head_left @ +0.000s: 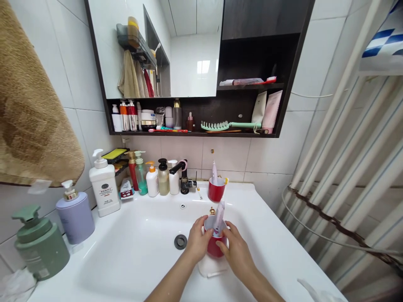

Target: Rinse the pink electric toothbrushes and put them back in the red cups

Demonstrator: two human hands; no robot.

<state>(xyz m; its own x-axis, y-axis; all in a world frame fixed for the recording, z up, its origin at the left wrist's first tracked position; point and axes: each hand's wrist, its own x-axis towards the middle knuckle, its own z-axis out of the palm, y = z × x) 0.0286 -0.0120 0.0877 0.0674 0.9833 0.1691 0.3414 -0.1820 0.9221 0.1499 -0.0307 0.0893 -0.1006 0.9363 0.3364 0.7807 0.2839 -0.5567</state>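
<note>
Over the right part of the sink point(132, 251), a red cup with a pale inside point(215, 248) is held from both sides. My left hand point(199, 240) curls around its left side, thumb near the rim. On the opposite side, my right hand point(238, 251) wraps it with thumb and fingers. A pale pinkish tube point(219, 214) leans upright inside the cup. Below the cup is a folded white cloth point(211, 267); whether the two touch cannot be told. Behind, on the sink's back ledge, stands a second red cup point(215, 192) holding a pale tube point(214, 173) and a yellow-bristled toothbrush point(226, 180).
A black faucet point(184, 178) rises at the back. Several pump bottles line the left and rear ledge, among them a green one point(42, 251) and a lavender one point(75, 218). A mirror cabinet point(195, 135) hangs above; a radiator point(349, 167) flanks the right.
</note>
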